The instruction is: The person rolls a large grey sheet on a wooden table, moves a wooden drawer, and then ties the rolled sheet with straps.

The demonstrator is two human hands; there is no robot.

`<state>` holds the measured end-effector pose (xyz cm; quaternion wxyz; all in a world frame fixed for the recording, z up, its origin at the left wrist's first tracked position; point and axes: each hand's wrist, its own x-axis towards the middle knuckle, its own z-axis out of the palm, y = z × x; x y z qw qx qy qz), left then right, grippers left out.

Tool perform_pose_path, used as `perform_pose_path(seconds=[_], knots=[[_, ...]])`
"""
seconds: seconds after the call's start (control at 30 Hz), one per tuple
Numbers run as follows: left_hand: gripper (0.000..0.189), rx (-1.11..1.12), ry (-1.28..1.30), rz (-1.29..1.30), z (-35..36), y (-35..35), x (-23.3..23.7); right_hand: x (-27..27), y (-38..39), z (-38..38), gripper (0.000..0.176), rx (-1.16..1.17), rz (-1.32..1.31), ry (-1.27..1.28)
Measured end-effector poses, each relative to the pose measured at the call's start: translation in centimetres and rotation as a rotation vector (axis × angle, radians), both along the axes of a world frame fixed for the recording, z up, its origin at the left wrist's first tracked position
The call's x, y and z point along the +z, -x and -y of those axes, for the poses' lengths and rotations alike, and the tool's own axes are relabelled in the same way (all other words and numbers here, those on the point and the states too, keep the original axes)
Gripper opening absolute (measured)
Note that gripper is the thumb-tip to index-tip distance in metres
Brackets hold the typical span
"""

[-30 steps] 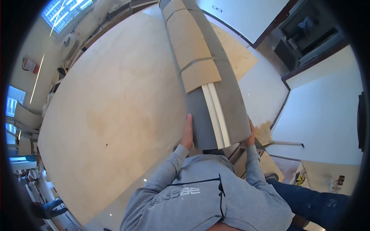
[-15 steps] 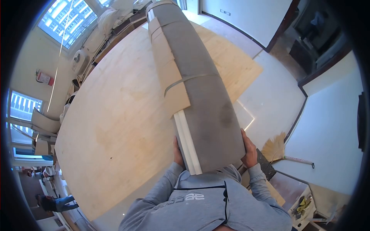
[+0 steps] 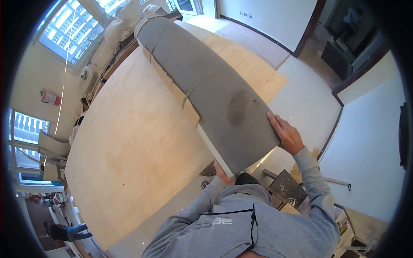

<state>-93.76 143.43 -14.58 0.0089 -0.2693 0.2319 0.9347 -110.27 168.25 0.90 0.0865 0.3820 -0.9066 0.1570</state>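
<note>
A long grey roll-like bundle (image 3: 206,81) lies over the pale wooden tabletop (image 3: 129,142), its far end toward the window side. Thin straps cross it, and a dark stain marks its top near my end. Along its left side run a strip of cardboard (image 3: 174,92) and a white edge strip (image 3: 215,150). My right hand (image 3: 287,135) grips the near right corner, fingers on top. Low at the near left corner, my left hand (image 3: 222,172) holds the bundle, its fingers partly hidden beneath it.
A straw broom (image 3: 315,155) and a paint-spattered dark board (image 3: 287,188) are to my right. At the wall on the left hangs a fire extinguisher (image 3: 50,98). Another person (image 3: 64,231) stands far left, and a further figure (image 3: 350,23) is in the doorway.
The bundle has rolled and swung, its far end moving left and its near end right. More grey surface shows, less cardboard. My right hand has risen onto the corner; my left has moved lower.
</note>
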Motion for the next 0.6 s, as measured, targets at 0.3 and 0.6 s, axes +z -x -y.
perform_pose_path(seconds=[0.3, 0.6], knots=[[0.054, 0.014, 0.194, 0.101, -1.5, 4.5, -0.6, -2.5, 7.9, -3.6, 0.088, -0.033, 0.158, 0.086], [0.067, -0.072, 0.279, 0.044, -0.2, 4.7, -1.1, -1.8, 5.8, -2.1, 0.087, -0.104, 0.156, 0.134]])
